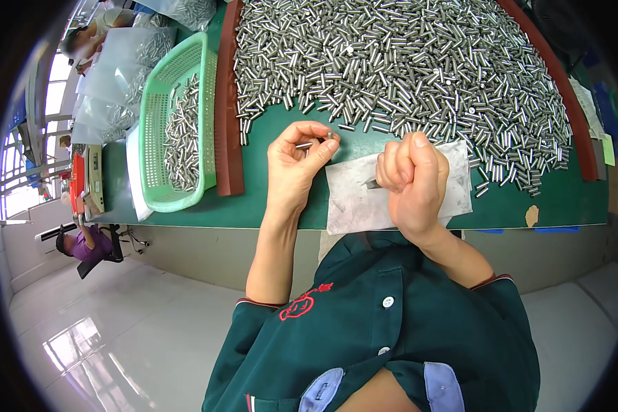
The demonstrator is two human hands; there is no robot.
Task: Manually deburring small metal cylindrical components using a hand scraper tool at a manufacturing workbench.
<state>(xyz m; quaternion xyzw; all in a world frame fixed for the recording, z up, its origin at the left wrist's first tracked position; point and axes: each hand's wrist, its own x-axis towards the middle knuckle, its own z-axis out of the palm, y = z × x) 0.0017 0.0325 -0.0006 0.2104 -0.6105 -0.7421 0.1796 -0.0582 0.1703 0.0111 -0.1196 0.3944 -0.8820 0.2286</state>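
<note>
Right hand perhaps hides pins.

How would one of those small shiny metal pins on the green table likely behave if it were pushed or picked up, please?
A metal pin like the one pinched in the left hand looks rigid and smooth, so probably slippery. Being cylindrical, loose ones in the pile would likely roll on the green table. Each seems light, needing only fingertips.

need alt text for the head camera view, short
The left hand pinches a small silver metal pin while the right hand is fisted around another over a white cloth. Beyond lies a heap of silver metal pins on a green table.
</note>
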